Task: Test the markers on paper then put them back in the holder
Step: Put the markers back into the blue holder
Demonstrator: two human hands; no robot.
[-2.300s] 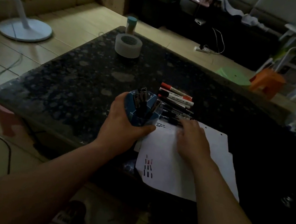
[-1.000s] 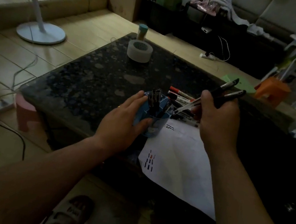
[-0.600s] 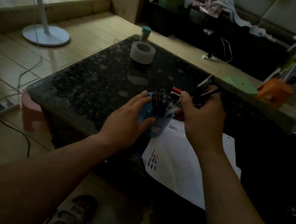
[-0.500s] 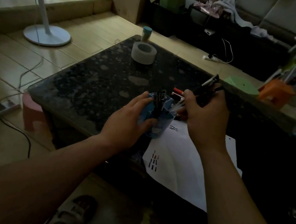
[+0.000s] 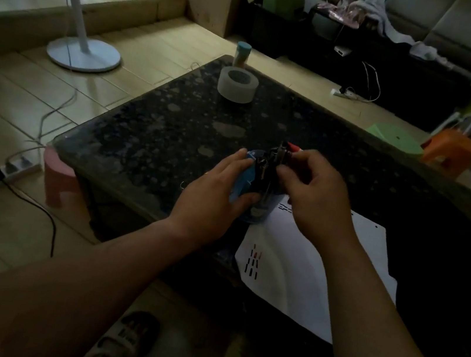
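Blue plastic, the holder (image 5: 243,181) sits in the left hand (image 5: 209,202), whose grip curls round its left wall. The right hand (image 5: 314,197), a second ago raised with a fistful of markers (image 5: 271,165), has come down onto the holder's mouth. That bundle now stands inside, its upper ends pinched in the right grip. A red-capped marker (image 5: 294,148) lies just behind the holder on the counter (image 5: 173,137), so the return looks unfinished. The paper (image 5: 306,266) lies just right of the holder.

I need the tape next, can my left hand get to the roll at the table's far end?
Probably yes: only bare tabletop lies between the left hand and the tape roll, though that hand grips the blue holder and must let go.
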